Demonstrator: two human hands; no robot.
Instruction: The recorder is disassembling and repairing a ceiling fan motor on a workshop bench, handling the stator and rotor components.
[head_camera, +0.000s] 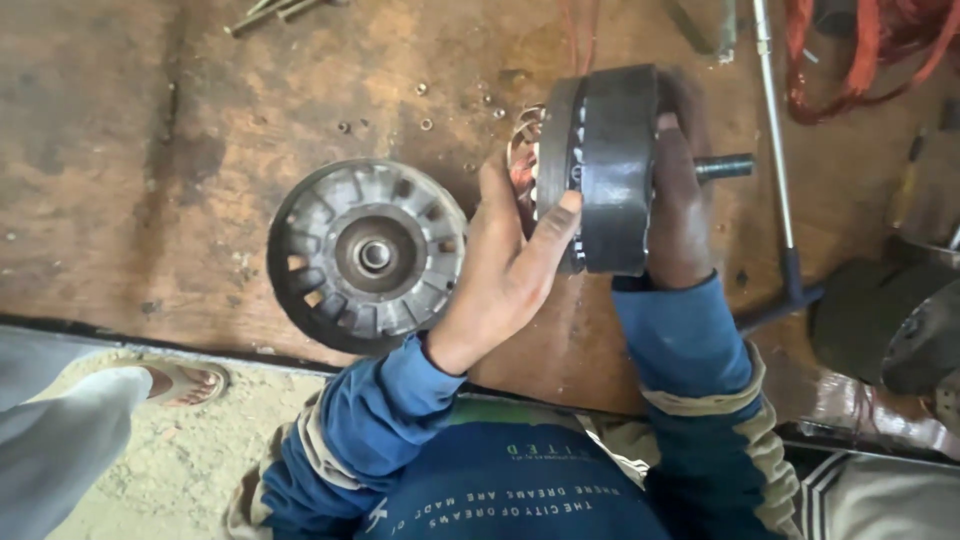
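Note:
I hold a dark round motor stator (610, 165) on edge above a worn wooden bench (200, 150). Copper windings (522, 150) show on its left face and a threaded shaft (725, 167) sticks out to the right. My left hand (510, 255) grips the left rim with the thumb across the steel band. My right hand (678, 215) clasps the right side, next to the shaft. A grey finned motor end cover (365, 255) with a central bearing lies flat on the bench, just left of my left hand.
Small nuts and washers (425, 110) are scattered above the cover. A long metal T-handle tool (785, 200) lies at the right, orange cord (860, 50) at top right, another dark motor part (895, 320) at right. Another person's sandalled foot (185, 380) stands at lower left.

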